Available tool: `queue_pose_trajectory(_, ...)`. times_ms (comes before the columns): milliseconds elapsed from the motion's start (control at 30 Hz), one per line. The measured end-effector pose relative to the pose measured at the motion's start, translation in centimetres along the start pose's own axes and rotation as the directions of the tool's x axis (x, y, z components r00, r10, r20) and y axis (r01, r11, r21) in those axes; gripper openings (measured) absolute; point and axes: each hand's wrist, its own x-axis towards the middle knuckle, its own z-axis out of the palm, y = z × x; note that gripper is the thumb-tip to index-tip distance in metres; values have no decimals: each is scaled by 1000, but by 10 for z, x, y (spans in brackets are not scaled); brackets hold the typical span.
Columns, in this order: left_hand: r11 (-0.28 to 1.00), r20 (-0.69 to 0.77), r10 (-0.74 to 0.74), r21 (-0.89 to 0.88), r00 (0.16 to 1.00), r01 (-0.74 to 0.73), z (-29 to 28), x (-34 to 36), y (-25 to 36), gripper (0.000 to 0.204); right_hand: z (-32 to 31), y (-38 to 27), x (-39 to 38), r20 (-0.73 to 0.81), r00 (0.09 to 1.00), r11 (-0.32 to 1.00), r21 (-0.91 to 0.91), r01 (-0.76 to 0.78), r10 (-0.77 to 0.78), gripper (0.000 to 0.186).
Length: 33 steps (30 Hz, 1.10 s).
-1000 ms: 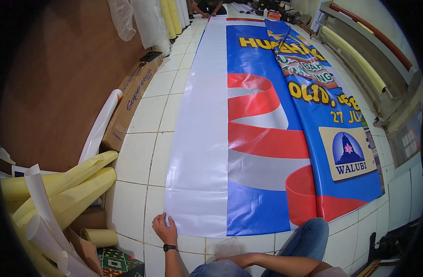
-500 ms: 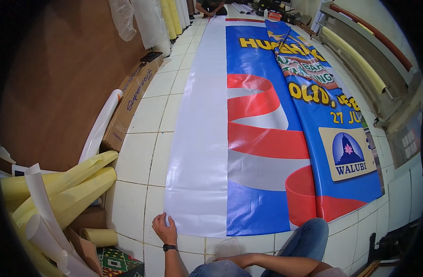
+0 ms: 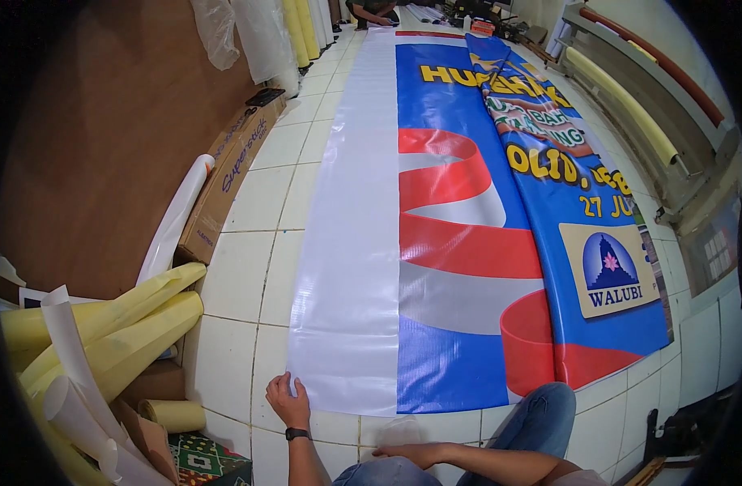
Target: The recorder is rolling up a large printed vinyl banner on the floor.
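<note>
A large printed vinyl banner (image 3: 452, 381) lies lengthwise on the floor before me. It is blue with red and white ribbon shapes and has a plain white strip (image 3: 343, 324) along its left side. Its right part is folded over, showing yellow lettering and a square emblem. At the near left corner my left hand (image 3: 288, 401), wearing a dark wrist strap, has bent fingers closed on the white edge. My right hand (image 3: 407, 454) lies low by my knee, just short of the banner's near edge; its fingers are partly hidden. A pale translucent piece (image 3: 399, 431) lies beside it.
A long cardboard box (image 3: 225, 190) and yellow and white rolls (image 3: 144, 324) line the left side. On the right stands a rack with a pale yellow roll (image 3: 622, 101). Another person (image 3: 373, 11) crouches at the banner's far end, an arm near its edge.
The person at the far end has shifted slightly. My hands and the banner stay nearly where they were.
</note>
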Motion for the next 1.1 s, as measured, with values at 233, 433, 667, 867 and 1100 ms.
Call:
queue_pose_trajectory(233,998,-28,-51,32,998,52,-2,1,3,28,-15,-39,5,-542,835,887,-427,-174,-97,69)
queue_pose_trajectory(433,992,-25,-124,11,992,124,-3,2,0,30,-39,-38,7,-764,626,688,-540,-484,-159,75)
queue_pose_trajectory(667,980,13,-173,-96,985,173,-5,3,-2,33,-45,-26,5,-742,664,637,-559,-531,-97,80)
queue_pose_trajectory(867,994,73,-102,-38,992,105,-5,4,-3,40,-45,-20,5,-725,679,625,-583,-519,-113,85)
queue_pose_trajectory(1100,992,45,-92,-81,995,95,-4,3,-4,39,-42,-19,5,-731,668,629,-586,-511,-138,84)
